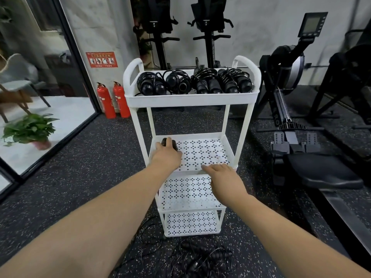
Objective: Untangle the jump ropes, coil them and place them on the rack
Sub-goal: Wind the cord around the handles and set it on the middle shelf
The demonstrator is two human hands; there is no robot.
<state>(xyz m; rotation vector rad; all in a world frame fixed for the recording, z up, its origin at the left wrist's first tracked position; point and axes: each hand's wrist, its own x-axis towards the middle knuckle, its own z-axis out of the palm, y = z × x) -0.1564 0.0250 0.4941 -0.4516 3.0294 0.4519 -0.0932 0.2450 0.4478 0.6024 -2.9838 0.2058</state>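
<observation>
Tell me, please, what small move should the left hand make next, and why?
Probably let go: the left hand grips a jump rope that seemingly lies already at the left side of the rack's second shelf. The right hand holds nothing, and tangled ropes on the floor wait.

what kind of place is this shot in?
Most likely a gym. A rowing machine with a monitor stands by the wall, the speckled rubber flooring is typical of gyms, and a white rack holds coiled jump ropes.
</observation>
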